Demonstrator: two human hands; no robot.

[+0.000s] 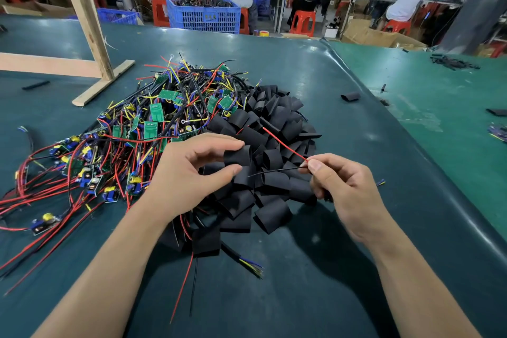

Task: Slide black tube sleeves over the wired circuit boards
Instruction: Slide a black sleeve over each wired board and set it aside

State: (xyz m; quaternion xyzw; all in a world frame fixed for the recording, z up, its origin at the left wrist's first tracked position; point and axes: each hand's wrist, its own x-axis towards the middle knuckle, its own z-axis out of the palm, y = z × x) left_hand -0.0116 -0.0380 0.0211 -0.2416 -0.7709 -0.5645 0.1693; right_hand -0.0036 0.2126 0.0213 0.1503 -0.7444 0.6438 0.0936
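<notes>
My left hand (189,173) pinches one black tube sleeve (238,156) between thumb and fingers, just above a heap of black sleeves (274,129). My right hand (343,186) grips the ends of a red wire (282,143) and a black wire (277,171) at its fingertips; both wires run left toward the held sleeve and the heap. A tangled pile of green circuit boards with red, black, yellow and blue wires (153,118) lies left of the sleeves. The board on the held wires is hidden.
A green mat covers the table (356,77). A wooden frame (90,44) stands at the back left. Loose sleeves (350,96) lie at the right. A blue crate (204,15) and seated people at benches are beyond the table's far edge.
</notes>
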